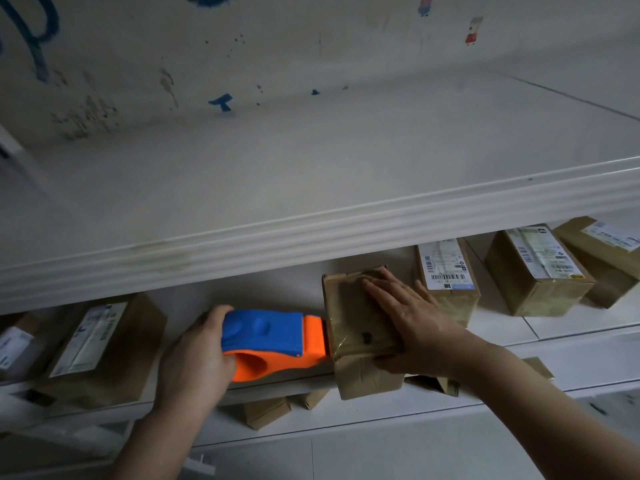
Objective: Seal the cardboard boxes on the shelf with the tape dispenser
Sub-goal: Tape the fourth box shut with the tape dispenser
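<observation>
My left hand (194, 358) grips the rear of a blue and orange tape dispenser (273, 337), whose front end touches the left edge of a small cardboard box (349, 317). Glossy tape covers the top of that box. The box sits at the front edge of the white shelf (519, 327) and overhangs it slightly. My right hand (405, 317) lies flat on the box top, fingers spread, with the thumb wrapped around the near side.
More labelled cardboard boxes stand on the same shelf: one at the left (100, 348), others at the right (446, 275) (536, 268). A thick white upper shelf (311, 230) juts out just above. Smaller boxes (266, 410) sit on a lower level.
</observation>
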`<act>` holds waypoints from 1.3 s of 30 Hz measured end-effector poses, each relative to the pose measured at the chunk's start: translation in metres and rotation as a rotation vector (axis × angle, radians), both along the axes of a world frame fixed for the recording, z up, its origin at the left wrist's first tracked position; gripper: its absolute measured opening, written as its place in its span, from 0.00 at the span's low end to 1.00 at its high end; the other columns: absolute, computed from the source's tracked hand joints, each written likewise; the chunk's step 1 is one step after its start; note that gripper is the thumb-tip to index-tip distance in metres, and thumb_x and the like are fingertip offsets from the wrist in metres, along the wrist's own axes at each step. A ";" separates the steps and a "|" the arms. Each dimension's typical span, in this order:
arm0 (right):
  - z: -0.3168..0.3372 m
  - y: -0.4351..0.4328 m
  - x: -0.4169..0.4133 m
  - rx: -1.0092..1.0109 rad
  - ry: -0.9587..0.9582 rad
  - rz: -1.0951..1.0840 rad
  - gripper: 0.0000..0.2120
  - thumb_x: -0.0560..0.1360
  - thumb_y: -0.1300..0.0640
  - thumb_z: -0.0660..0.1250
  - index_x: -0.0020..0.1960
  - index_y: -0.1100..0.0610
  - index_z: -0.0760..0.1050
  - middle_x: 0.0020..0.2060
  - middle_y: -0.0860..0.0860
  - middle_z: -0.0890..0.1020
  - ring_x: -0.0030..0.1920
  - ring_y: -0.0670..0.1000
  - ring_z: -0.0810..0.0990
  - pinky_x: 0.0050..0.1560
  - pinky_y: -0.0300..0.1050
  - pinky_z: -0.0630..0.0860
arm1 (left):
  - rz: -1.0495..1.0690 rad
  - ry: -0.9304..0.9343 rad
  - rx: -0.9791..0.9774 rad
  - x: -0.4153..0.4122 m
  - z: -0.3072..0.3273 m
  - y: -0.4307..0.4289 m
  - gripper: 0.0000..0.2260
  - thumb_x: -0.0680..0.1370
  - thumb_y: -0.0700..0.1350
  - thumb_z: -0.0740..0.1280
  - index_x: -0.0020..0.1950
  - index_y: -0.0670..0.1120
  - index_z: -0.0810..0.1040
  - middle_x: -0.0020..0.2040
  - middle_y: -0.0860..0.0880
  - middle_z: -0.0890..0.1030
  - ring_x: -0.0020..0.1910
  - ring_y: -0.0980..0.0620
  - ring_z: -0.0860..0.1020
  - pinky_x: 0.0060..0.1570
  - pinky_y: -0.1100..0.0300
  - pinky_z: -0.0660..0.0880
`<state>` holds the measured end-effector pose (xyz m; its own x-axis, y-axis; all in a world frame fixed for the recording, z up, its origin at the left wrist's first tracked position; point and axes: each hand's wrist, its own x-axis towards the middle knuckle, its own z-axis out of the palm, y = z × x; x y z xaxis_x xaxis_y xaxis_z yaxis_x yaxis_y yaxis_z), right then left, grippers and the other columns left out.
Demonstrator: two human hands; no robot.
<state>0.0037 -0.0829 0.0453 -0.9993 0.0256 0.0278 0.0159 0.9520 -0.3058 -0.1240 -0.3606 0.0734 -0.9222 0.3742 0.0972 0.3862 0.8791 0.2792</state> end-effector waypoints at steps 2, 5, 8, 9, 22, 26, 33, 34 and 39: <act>0.001 -0.013 -0.001 0.163 0.023 0.055 0.57 0.66 0.36 0.70 0.78 0.52 0.35 0.77 0.48 0.38 0.75 0.49 0.32 0.75 0.59 0.36 | -0.003 -0.002 -0.006 -0.002 -0.001 -0.001 0.27 0.69 0.35 0.66 0.66 0.51 0.69 0.57 0.47 0.79 0.52 0.43 0.78 0.42 0.53 0.74; -0.009 -0.027 -0.006 0.357 0.131 0.161 0.57 0.59 0.31 0.69 0.78 0.57 0.52 0.77 0.54 0.55 0.77 0.54 0.52 0.70 0.62 0.50 | 0.000 -0.008 -0.005 -0.002 -0.001 -0.002 0.26 0.70 0.35 0.66 0.66 0.52 0.69 0.57 0.48 0.79 0.53 0.43 0.78 0.43 0.54 0.74; -0.016 -0.028 -0.010 0.411 0.204 0.191 0.57 0.56 0.31 0.72 0.76 0.58 0.58 0.75 0.55 0.61 0.75 0.55 0.59 0.66 0.62 0.55 | -0.004 -0.031 0.011 -0.002 -0.004 -0.002 0.25 0.70 0.36 0.65 0.65 0.52 0.69 0.56 0.49 0.79 0.53 0.44 0.78 0.42 0.55 0.73; -0.015 -0.029 -0.009 0.410 0.218 0.201 0.57 0.57 0.32 0.72 0.76 0.58 0.57 0.75 0.56 0.61 0.75 0.55 0.58 0.66 0.62 0.55 | -0.004 -0.034 0.011 -0.002 -0.006 -0.002 0.25 0.71 0.36 0.65 0.65 0.52 0.69 0.56 0.49 0.79 0.53 0.44 0.77 0.41 0.55 0.73; -0.017 -0.040 -0.019 0.166 0.437 0.035 0.34 0.76 0.40 0.55 0.75 0.59 0.61 0.73 0.55 0.65 0.74 0.53 0.62 0.69 0.56 0.67 | -0.029 0.034 0.177 -0.010 0.001 -0.006 0.24 0.69 0.35 0.69 0.63 0.50 0.72 0.53 0.47 0.81 0.52 0.42 0.78 0.41 0.57 0.70; -0.037 -0.042 -0.024 -0.487 0.452 -0.051 0.34 0.79 0.39 0.54 0.77 0.58 0.53 0.77 0.54 0.56 0.77 0.51 0.54 0.74 0.53 0.59 | -0.012 0.135 0.093 -0.012 0.014 0.014 0.24 0.70 0.37 0.69 0.65 0.49 0.71 0.55 0.45 0.80 0.53 0.39 0.78 0.42 0.54 0.71; -0.089 -0.029 0.010 -0.383 0.301 -0.221 0.51 0.67 0.39 0.70 0.78 0.45 0.40 0.75 0.45 0.56 0.73 0.48 0.61 0.70 0.48 0.65 | -0.184 0.209 -0.159 0.007 0.002 0.057 0.25 0.73 0.40 0.63 0.69 0.55 0.66 0.62 0.53 0.76 0.58 0.49 0.77 0.49 0.55 0.75; -0.087 -0.027 0.008 -0.330 0.274 -0.228 0.56 0.63 0.33 0.69 0.77 0.47 0.36 0.76 0.45 0.51 0.76 0.48 0.54 0.73 0.49 0.59 | -0.189 0.219 -0.172 0.006 0.000 0.059 0.25 0.73 0.39 0.63 0.69 0.54 0.66 0.62 0.54 0.76 0.58 0.50 0.77 0.49 0.55 0.75; -0.068 -0.030 -0.018 -0.303 0.155 -0.128 0.65 0.60 0.36 0.75 0.76 0.52 0.31 0.77 0.46 0.50 0.77 0.46 0.48 0.76 0.51 0.44 | -0.195 0.216 -0.183 0.001 -0.001 0.055 0.25 0.72 0.39 0.64 0.67 0.54 0.67 0.59 0.53 0.78 0.56 0.49 0.78 0.46 0.56 0.75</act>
